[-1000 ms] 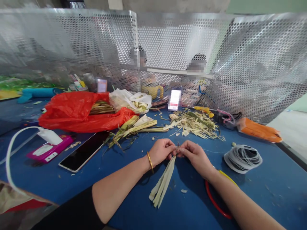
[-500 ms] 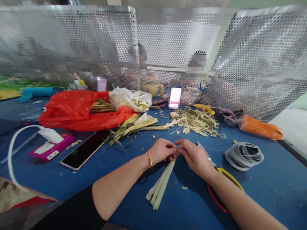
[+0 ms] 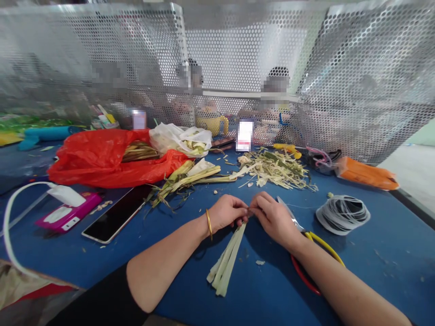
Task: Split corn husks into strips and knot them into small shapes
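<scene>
Pale green leaf strips (image 3: 228, 262), possibly split corn husk or palm leaf, hang in a loose bundle toward the table's front edge. At their upper end the closed fingers of my left hand (image 3: 228, 212) pinch them; a gold bangle circles that wrist. My right hand (image 3: 270, 215) is closed too, its fingertips meeting the left ones at the tip of the bundle. What it pinches is hidden. Scissors (image 3: 324, 244) with yellow and red handles lie partly under my right forearm. A thin clear line runs from a coil of line (image 3: 343, 215) toward my right hand.
Peelings (image 3: 277, 170) lie heaped ahead, beside leaf stalks (image 3: 190, 179). A red plastic bag (image 3: 91, 156), white bag (image 3: 180, 140), phone (image 3: 115, 215) and magenta power strip (image 3: 70, 213) occupy the left. An orange packet (image 3: 367, 173) sits right. A perforated metal screen (image 3: 238, 54) stands behind, people beyond it.
The view has shifted slightly, so most things sit a little further left. My right hand has turned slightly at the fingertips; both hands stay together at the top of the strips.
</scene>
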`<state>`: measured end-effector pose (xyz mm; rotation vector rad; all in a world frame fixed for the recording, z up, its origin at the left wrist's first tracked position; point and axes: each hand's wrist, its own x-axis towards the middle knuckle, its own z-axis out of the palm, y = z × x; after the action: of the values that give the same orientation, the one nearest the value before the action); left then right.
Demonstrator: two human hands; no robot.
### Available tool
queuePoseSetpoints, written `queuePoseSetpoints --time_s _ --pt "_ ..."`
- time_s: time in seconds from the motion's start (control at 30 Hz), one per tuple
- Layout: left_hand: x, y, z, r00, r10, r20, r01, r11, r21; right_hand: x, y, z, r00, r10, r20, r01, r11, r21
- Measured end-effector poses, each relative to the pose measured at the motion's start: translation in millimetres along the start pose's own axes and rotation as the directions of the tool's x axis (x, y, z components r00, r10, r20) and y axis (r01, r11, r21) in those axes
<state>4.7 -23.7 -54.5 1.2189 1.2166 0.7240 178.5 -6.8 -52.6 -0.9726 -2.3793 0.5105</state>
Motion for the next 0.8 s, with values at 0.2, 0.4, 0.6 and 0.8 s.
queuePoseSetpoints --time_s 0.2,0.4,0.6,0.8 --pt "-1.3 2.0 1.6 1.0 0.0 -0.013 0.0 0.999 0.045 -1.0 1.3 -0.5 0.996 -0.084 -0.02 0.084 0.996 0.026" --pt "-3.2 4.4 1.8 1.0 0.008 -0.001 -0.007 0.996 0.09 -1.1 -0.9 -0.6 0.996 -0.083 0.034 0.085 0.994 -0.072" --pt "-1.1 3.7 0.9 1.0 -0.009 0.014 0.008 0.998 0.068 -1.2 -1.9 1.0 1.0 0.003 0.024 -0.003 1.0 -0.011" --pt "1.2 2.1 1.9 0.999 -0.034 -0.016 0.034 0.999 -0.009 2.3 1.4 4.9 0.985 0.169 0.023 -0.17 0.96 0.222"
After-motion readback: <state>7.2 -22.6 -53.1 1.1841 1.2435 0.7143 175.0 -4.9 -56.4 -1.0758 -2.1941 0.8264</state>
